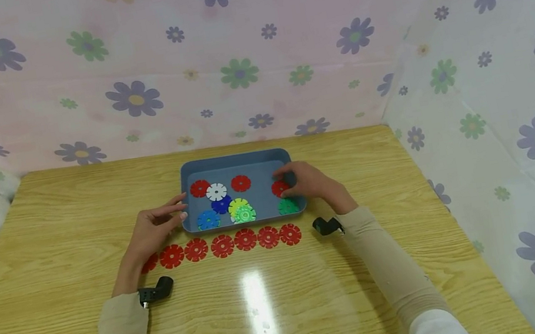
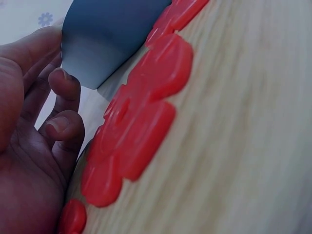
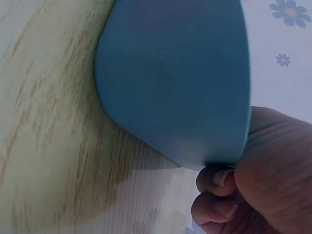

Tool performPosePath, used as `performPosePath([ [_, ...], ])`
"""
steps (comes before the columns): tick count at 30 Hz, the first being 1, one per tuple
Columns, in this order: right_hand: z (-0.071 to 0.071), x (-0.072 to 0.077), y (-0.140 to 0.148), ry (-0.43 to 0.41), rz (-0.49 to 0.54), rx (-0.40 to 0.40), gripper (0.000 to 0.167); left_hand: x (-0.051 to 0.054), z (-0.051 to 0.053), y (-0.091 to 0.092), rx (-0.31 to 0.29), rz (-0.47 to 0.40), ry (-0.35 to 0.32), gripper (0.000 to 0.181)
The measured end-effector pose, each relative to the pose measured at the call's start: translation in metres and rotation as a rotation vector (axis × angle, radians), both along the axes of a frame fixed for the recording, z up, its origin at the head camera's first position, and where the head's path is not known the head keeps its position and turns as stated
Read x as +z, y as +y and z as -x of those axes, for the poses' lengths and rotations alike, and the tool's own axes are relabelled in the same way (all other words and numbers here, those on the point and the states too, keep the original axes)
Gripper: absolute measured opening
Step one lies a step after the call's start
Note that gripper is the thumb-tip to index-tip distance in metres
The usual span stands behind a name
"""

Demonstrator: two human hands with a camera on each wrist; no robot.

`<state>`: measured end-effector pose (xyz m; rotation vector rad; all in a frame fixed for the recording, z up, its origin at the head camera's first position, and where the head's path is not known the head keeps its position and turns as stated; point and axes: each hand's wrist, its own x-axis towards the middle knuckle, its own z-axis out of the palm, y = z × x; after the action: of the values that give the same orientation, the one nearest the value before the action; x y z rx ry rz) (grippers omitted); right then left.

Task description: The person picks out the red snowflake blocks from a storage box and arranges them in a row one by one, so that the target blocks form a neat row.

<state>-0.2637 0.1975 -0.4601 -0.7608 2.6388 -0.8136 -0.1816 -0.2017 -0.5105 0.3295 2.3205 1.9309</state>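
Observation:
A shallow blue-grey tray (image 1: 255,157) holds toothed plastic discs. My right hand (image 1: 309,178) reaches over its right side, thumb and forefinger apart around a red disc (image 1: 279,189). In the right wrist view the tray's outer wall (image 3: 175,83) hides those fingertips, and other fingers (image 3: 214,209) of that hand curl outside the rim. My left hand (image 1: 155,228) is at the tray's left end, its loosely bent fingers against or close to the wall. In front of the tray lies a row of several red discs (image 1: 222,246); the left wrist partly covers the leftmost one.
Inside the tray are also a white disc (image 1: 216,192), a dark blue disc (image 1: 221,205), a light blue disc (image 1: 209,219), yellow and green discs (image 1: 244,213) and more red ones. The wooden table (image 1: 211,332) meets flowered cloth (image 1: 199,83) behind and at the sides.

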Motion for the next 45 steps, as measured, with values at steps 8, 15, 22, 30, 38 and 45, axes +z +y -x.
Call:
performPosePath([
  [8, 0.002, -0.002, -0.002, 0.001, -0.044, 0.001, 0.049, 0.0, 0.001, 0.0, 0.003, 0.0, 0.012, 0.034],
  [15, 0.004, -0.002, -0.001, 0.008, -0.037, 0.01, 0.048, 0.0, 0.0, 0.0, 0.005, 0.005, 0.016, 0.033],
  [22, 0.004, -0.006, 0.001, 0.027, 0.009, 0.002, 0.047, -0.001, 0.0, 0.0, 0.002, -0.007, 0.027, 0.033],
  [30, 0.0, -0.013, 0.003, 0.012, 0.122, -0.062, 0.033, -0.001, 0.0, 0.0, 0.002, 0.001, 0.028, 0.033],
  [38, -0.002, -0.02, 0.005, 0.055, 0.222, -0.07, 0.025, -0.004, 0.001, 0.0, -0.002, -0.003, 0.032, 0.034],
  [45, -0.002, -0.025, 0.006, 0.024, 0.331, -0.065, 0.009, -0.004, 0.001, 0.0, 0.004, -0.005, 0.032, 0.034],
])
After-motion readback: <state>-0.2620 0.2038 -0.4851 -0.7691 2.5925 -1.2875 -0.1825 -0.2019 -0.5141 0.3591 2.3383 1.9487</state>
